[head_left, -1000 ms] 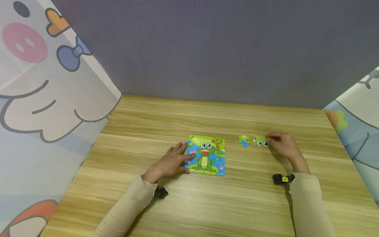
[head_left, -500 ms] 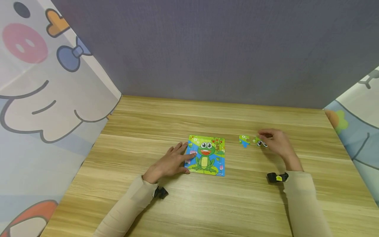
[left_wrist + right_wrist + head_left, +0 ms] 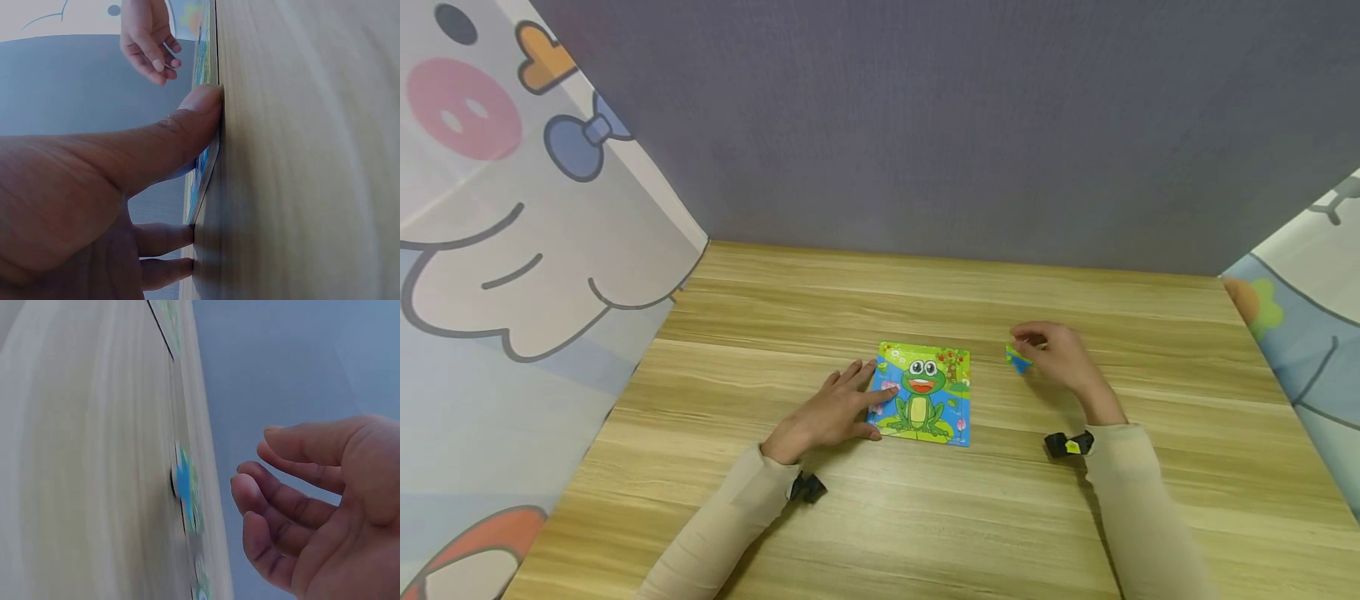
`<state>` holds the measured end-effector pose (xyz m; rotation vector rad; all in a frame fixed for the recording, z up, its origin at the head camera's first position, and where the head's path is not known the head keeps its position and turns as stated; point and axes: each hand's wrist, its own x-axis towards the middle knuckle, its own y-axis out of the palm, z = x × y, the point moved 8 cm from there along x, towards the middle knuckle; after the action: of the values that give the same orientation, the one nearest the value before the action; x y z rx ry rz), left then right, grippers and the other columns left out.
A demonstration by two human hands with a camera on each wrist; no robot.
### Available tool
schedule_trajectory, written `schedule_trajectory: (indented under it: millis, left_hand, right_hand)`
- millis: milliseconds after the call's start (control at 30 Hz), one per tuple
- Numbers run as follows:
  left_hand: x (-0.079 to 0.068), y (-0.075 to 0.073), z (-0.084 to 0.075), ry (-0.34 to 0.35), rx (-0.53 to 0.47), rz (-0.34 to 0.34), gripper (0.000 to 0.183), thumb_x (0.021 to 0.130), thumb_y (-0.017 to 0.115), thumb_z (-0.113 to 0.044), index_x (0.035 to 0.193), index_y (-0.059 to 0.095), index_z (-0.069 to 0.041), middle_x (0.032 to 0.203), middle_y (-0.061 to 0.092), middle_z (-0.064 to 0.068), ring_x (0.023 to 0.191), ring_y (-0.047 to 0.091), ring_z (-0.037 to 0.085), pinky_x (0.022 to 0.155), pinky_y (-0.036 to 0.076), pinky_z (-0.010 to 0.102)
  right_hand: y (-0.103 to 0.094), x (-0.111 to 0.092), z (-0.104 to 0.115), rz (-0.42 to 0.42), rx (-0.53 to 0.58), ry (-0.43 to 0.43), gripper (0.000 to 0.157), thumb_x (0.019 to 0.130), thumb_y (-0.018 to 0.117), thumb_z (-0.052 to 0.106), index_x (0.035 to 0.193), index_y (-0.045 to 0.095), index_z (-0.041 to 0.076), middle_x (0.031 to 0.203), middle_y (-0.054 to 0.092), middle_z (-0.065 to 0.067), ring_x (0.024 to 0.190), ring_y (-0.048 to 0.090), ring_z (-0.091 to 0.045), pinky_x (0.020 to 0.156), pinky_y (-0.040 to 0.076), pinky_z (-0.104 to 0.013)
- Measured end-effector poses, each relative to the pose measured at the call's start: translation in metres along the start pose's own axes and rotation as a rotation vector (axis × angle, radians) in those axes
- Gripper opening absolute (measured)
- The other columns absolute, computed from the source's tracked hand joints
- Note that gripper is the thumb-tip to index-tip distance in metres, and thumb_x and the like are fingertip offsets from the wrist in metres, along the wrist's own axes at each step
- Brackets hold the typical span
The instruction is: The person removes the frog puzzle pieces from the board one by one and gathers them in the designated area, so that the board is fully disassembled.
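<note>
A square frog puzzle (image 3: pixel 925 417) lies flat on the table. My left hand (image 3: pixel 827 417) rests at its left side with fingers spread, the index finger reaching onto the picture. In the left wrist view, the thumb (image 3: pixel 200 103) touches the board's edge. My right hand (image 3: pixel 1063 358) hovers over the loose pieces with its fingers loosely bent. The right wrist view shows nothing between its thumb and fingertips. Below it lies a green and blue puzzle piece (image 3: pixel 185 484), partly covered in the head view. A second piece (image 3: pixel 202 581) lies beside it, hidden by the hand in the head view.
The pieces and board lie on a wood-grain table (image 3: pixel 962 517). A grey partition (image 3: pixel 925 133) rises behind its far edge. Walls with cartoon prints stand at the left (image 3: pixel 467 250) and right. A black wrist camera (image 3: pixel 1067 444) sits by the right cuff.
My right hand has moved left, from beside the piece with the frog eyes to above the green and blue piece. The left hand and the puzzle board have stayed in place.
</note>
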<state>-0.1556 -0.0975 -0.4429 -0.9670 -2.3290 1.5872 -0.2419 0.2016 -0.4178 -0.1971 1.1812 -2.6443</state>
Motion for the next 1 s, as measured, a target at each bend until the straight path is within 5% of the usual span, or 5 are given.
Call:
schedule_trajectory:
  millis: [433, 833, 1000]
  left_hand:
    - [0.0, 0.001, 0.001, -0.009, 0.0, 0.004, 0.069, 0.089, 0.072, -0.036, 0.152, 0.045, -0.025, 0.166, 0.014, 0.025, 0.153, 0.015, 0.051, 0.116, 0.022, 0.072]
    - [0.001, 0.002, 0.002, 0.001, -0.009, 0.005, 0.069, 0.09, 0.072, -0.036, 0.152, 0.044, -0.025, 0.166, 0.014, 0.025, 0.153, 0.015, 0.051, 0.116, 0.023, 0.072]
    - [0.0, 0.002, 0.003, -0.013, -0.013, 0.014, 0.07, 0.09, 0.072, -0.037, 0.153, 0.043, -0.026, 0.167, 0.012, 0.024, 0.153, 0.014, 0.05, 0.117, 0.022, 0.071]
  right_hand:
    - [0.042, 0.015, 0.035, 0.07, 0.063, -0.098, 0.026, 0.096, 0.062, 0.006, 0.119, 0.068, -0.005, 0.111, 0.073, -0.021, 0.098, 0.068, -0.032, 0.088, 0.054, -0.045]
    - [0.072, 0.02, 0.057, 0.187, 0.066, -0.166, 0.03, 0.092, 0.069, 0.008, 0.12, 0.069, 0.0, 0.112, 0.071, -0.017, 0.094, 0.065, -0.024, 0.082, 0.053, -0.039]
    - [0.082, 0.018, 0.063, 0.248, 0.029, -0.232, 0.033, 0.09, 0.074, 0.013, 0.122, 0.07, 0.005, 0.122, 0.064, -0.017, 0.102, 0.061, -0.027, 0.086, 0.052, -0.045]
